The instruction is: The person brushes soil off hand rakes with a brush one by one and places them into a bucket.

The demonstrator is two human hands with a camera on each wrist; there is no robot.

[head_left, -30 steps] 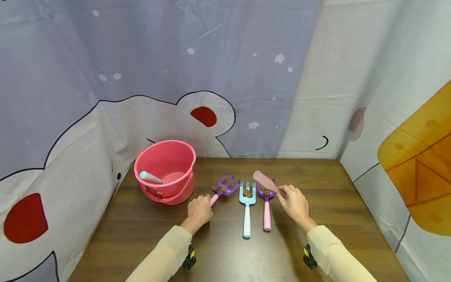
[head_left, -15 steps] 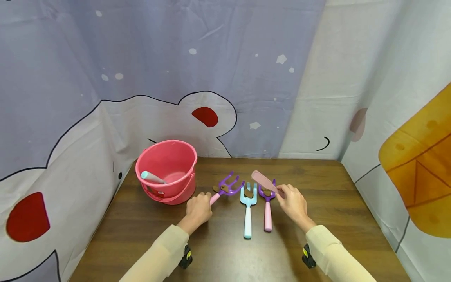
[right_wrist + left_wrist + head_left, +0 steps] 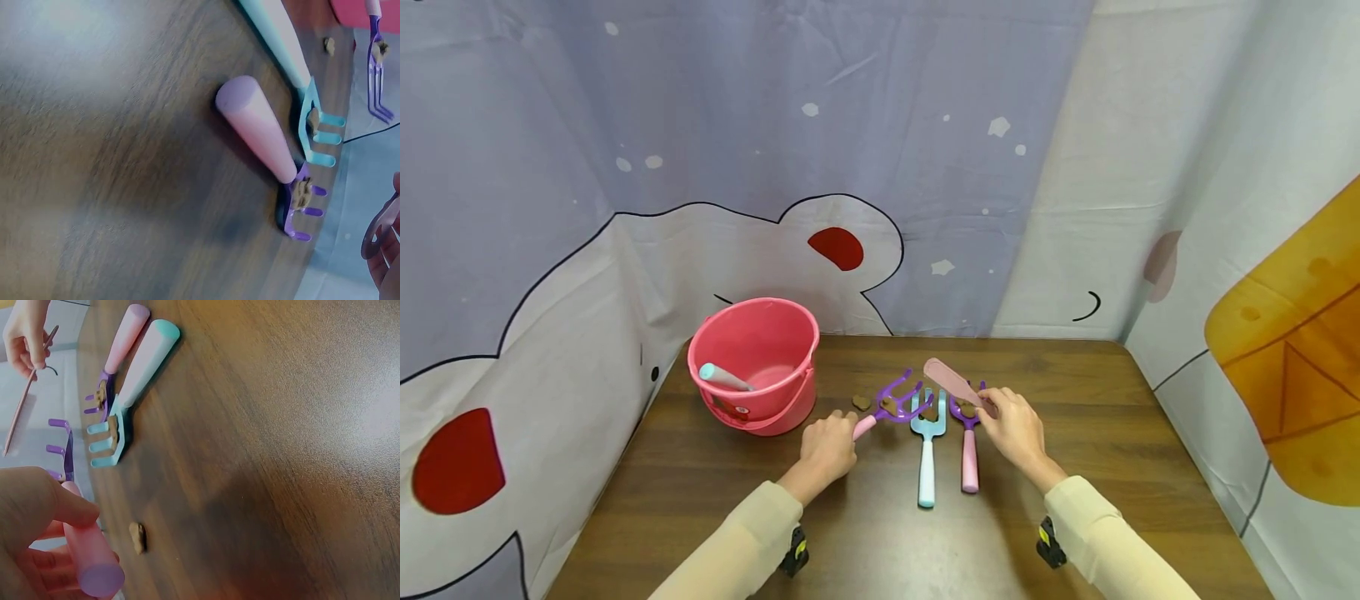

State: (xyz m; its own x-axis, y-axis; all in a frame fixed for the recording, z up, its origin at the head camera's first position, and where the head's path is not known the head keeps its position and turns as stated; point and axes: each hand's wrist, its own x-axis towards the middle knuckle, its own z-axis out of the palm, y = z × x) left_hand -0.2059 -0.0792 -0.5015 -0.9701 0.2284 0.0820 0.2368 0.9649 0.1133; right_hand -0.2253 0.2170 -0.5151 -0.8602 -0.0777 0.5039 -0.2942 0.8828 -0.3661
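Note:
My left hand (image 3: 829, 450) grips the pink handle of a purple-tined toy garden fork (image 3: 867, 426). A brown lump (image 3: 889, 406) sits on that fork, which is lifted off the table in the left wrist view. My right hand (image 3: 1017, 427) pinches a flat pink spatula-like tool (image 3: 949, 381), its blade pointing left above the other forks. In the right wrist view a hole shows at its handle end. Between the hands lie a light blue fork (image 3: 928, 450) and a second pink-handled purple fork (image 3: 969, 458), each with brown lumps on its head.
A loose brown lump (image 3: 137, 537) lies on the wooden table (image 3: 865, 542). At the back left stands a pink bucket (image 3: 793, 408) with a light-blue-ended handle (image 3: 722, 377) leaning inside. Printed cloth (image 3: 940, 167) hangs behind and at both sides.
The left hand has shifted the purple fork rightward with one lump on it, leaving another lump behind on the table. The right hand has moved the pink tool slightly left.

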